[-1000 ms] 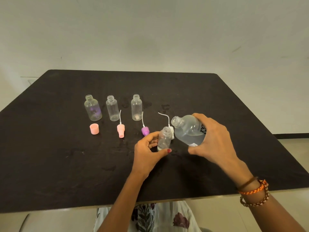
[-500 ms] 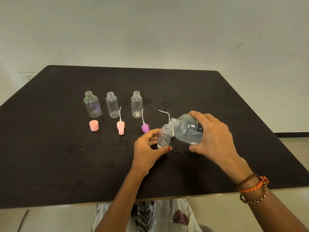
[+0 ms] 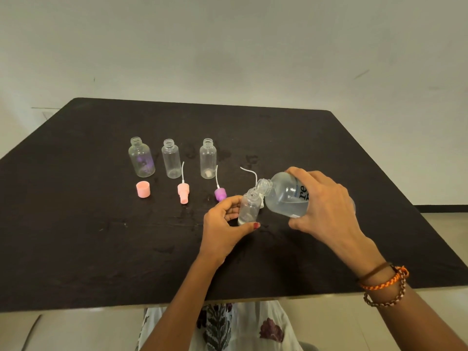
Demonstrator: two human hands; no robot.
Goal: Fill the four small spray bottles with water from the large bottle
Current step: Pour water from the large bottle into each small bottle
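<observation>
- Progress: I judge the first fill to be under way. The large bottle (image 3: 286, 196) is tipped with its mouth at the neck of the small spray bottle (image 3: 249, 207), which I see held upright on the table (image 3: 76, 236).
- Grip, right: my right hand (image 3: 326, 209) is wrapped round the large bottle's body, fingers over the top, thumb beneath.
- Grip, left: my left hand (image 3: 225, 224) pinches the small spray bottle between thumb and curled fingers, low on its wall.
- Contents, large bottle: clear water, pooled along the lower side; roughly part full, exact level not readable.
- Contents, held bottle: a little water may sit at the bottom; I cannot tell for certain.
- Remaining: three open bottles stand in a row beyond and left of the left-hand grip: left bottle (image 3: 141, 160), middle bottle (image 3: 171, 162), near bottle (image 3: 208, 158). All look empty of water; the left one shows a purple tint, the near one a pale speck at its base.
- Fittings: pink cap (image 3: 143, 189), pink sprayer (image 3: 183, 190) and purple sprayer (image 3: 219, 192) lie between that row and the left hand; a white dip tube (image 3: 249, 172) curves out just behind the held bottle.
- Left to do, by my estimate: finish this fill, then the other three.
</observation>
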